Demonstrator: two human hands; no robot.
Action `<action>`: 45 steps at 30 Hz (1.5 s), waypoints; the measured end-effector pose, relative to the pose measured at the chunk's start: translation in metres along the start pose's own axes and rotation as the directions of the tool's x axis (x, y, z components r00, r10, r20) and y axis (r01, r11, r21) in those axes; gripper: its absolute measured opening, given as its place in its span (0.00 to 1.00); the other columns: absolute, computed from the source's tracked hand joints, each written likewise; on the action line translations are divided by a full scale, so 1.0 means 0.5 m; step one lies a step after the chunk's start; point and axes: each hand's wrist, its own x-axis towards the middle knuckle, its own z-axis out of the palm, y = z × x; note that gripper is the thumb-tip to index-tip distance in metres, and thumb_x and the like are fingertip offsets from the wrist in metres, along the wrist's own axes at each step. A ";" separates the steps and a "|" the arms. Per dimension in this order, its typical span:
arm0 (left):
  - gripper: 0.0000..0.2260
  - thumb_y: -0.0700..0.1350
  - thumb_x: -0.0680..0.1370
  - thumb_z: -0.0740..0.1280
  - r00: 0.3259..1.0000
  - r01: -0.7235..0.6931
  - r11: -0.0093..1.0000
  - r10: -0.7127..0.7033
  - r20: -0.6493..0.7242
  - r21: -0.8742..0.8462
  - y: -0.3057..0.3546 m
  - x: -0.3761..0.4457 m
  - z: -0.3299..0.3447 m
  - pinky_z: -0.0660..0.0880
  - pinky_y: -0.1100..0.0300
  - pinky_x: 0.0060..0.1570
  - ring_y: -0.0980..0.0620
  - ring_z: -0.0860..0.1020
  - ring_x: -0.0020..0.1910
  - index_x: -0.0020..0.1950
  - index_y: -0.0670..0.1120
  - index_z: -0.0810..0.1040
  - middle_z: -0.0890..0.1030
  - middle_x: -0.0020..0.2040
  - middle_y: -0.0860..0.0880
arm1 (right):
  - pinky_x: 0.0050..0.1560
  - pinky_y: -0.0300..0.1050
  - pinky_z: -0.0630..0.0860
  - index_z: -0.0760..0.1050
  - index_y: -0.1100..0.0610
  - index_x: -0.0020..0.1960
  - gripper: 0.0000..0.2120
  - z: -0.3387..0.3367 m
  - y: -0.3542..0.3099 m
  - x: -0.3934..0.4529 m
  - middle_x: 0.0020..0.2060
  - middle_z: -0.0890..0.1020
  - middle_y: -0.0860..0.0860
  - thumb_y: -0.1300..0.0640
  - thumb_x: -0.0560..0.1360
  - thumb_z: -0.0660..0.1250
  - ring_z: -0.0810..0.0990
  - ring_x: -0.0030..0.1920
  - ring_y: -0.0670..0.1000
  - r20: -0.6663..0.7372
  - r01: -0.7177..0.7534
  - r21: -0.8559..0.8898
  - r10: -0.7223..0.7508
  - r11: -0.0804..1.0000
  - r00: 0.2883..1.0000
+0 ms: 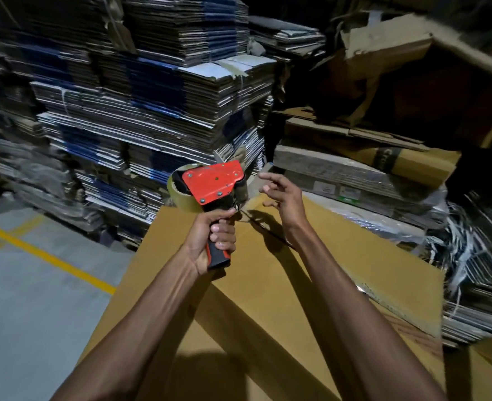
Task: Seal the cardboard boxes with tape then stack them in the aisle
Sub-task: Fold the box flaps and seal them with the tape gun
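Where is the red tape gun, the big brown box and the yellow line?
tape gun point(213, 182), head view, on its red side plate.
cardboard box point(340, 256), head view, on its bare top face.
yellow line point(48, 257), head view, on the floor stripe.

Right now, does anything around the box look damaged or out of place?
Yes. At the upper right, a torn cardboard box sags open with ragged flaps. At the right edge, loose white straps spill from the flattened stacks. The box under the tape dispenser looks intact.
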 end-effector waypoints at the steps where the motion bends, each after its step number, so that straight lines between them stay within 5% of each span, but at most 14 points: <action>1: 0.18 0.43 0.79 0.66 1.000 -0.008 1.000 0.008 -0.016 0.020 -0.002 0.006 0.008 0.62 0.64 0.16 0.60 0.62 0.16 0.35 0.52 0.61 0.63 0.22 0.57 | 0.48 0.48 0.72 0.83 0.56 0.57 0.11 -0.013 0.005 -0.001 0.47 0.83 0.50 0.62 0.83 0.62 0.81 0.49 0.45 0.017 -0.012 0.067 0.011 0.998 1.000; 6: 0.17 0.43 0.76 0.69 0.991 -0.045 0.980 0.068 -0.111 0.196 -0.001 0.036 0.057 0.58 0.66 0.18 0.60 0.60 0.17 0.31 0.51 0.66 0.62 0.23 0.57 | 0.45 0.50 0.75 0.85 0.52 0.37 0.23 -0.058 0.026 0.006 0.44 0.87 0.52 0.52 0.85 0.59 0.82 0.49 0.51 0.012 -0.146 0.408 0.155 0.901 0.988; 13: 0.10 0.41 0.81 0.67 0.955 -0.053 0.898 0.173 -0.239 0.437 -0.024 0.087 0.134 0.60 0.67 0.18 0.59 0.61 0.18 0.41 0.49 0.71 0.63 0.25 0.55 | 0.54 0.53 0.77 0.81 0.59 0.51 0.16 -0.120 0.082 0.043 0.57 0.80 0.59 0.47 0.84 0.62 0.79 0.55 0.58 -0.103 -0.334 0.616 0.493 0.713 0.864; 22: 0.08 0.38 0.80 0.68 0.935 -0.075 0.821 0.255 -0.245 0.566 0.010 0.104 0.152 0.60 0.66 0.20 0.58 0.61 0.19 0.42 0.46 0.75 0.63 0.27 0.53 | 0.38 0.48 0.81 0.79 0.63 0.50 0.28 -0.110 0.069 0.040 0.47 0.81 0.60 0.41 0.87 0.53 0.82 0.43 0.59 0.020 -0.665 0.215 0.678 0.715 0.735; 28: 0.11 0.37 0.81 0.68 0.941 -0.079 0.742 0.277 -0.196 0.666 0.035 0.096 0.172 0.58 0.65 0.21 0.57 0.61 0.20 0.39 0.46 0.77 0.63 0.28 0.52 | 0.26 0.43 0.79 0.82 0.66 0.49 0.36 -0.101 0.025 0.048 0.44 0.84 0.62 0.33 0.83 0.56 0.82 0.39 0.59 0.072 -0.696 0.295 0.711 0.655 0.700; 31: 0.11 0.37 0.80 0.68 0.944 -0.086 0.713 0.281 -0.171 0.696 0.043 0.086 0.184 0.58 0.65 0.22 0.57 0.61 0.20 0.39 0.46 0.76 0.64 0.28 0.52 | 0.24 0.38 0.75 0.81 0.63 0.44 0.29 -0.090 -0.004 0.063 0.35 0.83 0.57 0.38 0.83 0.61 0.80 0.32 0.53 0.039 -0.686 0.277 0.706 0.673 0.708; 35: 0.09 0.37 0.80 0.69 0.947 -0.088 0.676 0.285 -0.149 0.732 0.049 0.083 0.184 0.59 0.64 0.21 0.56 0.62 0.21 0.41 0.45 0.75 0.64 0.28 0.51 | 0.26 0.38 0.71 0.77 0.58 0.40 0.14 -0.087 -0.014 0.095 0.28 0.79 0.51 0.56 0.83 0.63 0.75 0.27 0.48 -0.043 -0.659 0.106 0.666 0.744 0.745; 41: 0.02 0.37 0.79 0.70 0.947 -0.113 0.580 0.309 -0.090 0.807 0.053 0.081 0.161 0.58 0.63 0.22 0.55 0.62 0.23 0.50 0.42 0.77 0.65 0.28 0.51 | 0.26 0.40 0.69 0.74 0.59 0.41 0.16 -0.090 -0.024 0.105 0.30 0.77 0.53 0.52 0.85 0.59 0.73 0.28 0.49 -0.062 -0.642 0.172 0.659 0.747 0.750; 45: 0.04 0.38 0.79 0.70 0.942 -0.100 0.537 0.321 -0.093 0.838 0.047 0.094 0.143 0.59 0.63 0.21 0.54 0.62 0.23 0.52 0.41 0.78 0.67 0.29 0.50 | 0.27 0.39 0.69 0.74 0.61 0.47 0.11 -0.098 -0.025 0.119 0.32 0.80 0.55 0.59 0.84 0.56 0.74 0.27 0.49 -0.051 -0.632 0.062 0.634 0.773 0.771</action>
